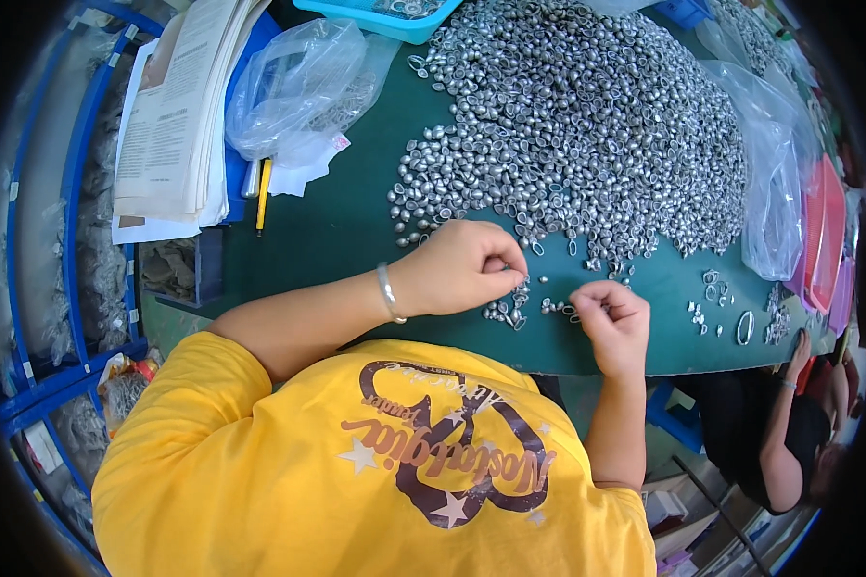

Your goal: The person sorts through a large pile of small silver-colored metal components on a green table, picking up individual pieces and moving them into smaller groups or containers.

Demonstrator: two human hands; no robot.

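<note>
A wide heap of small silver metal pieces [587, 125], rounded beads and open oval rings among them, covers much of the green table. At the heap's near edge my left hand [462, 267], a silver bangle [388, 293] on its wrist, is closed with thumb and fingertips pinched together. Just below those fingertips lies a small cluster of metal pieces [508, 313]. To its right, my right hand [618, 322] is also closed in a pinch beside a few loose metal pieces [550, 307]. What either pinch holds is too small to make out.
Papers [168, 125], a clear plastic bag [298, 82] and a yellow pen [264, 197] lie at left. A light blue basket [394, 17] stands at the back. Loose parts, another plastic bag [772, 202] and a red basket [825, 231] are at right, near another person's arm [781, 433].
</note>
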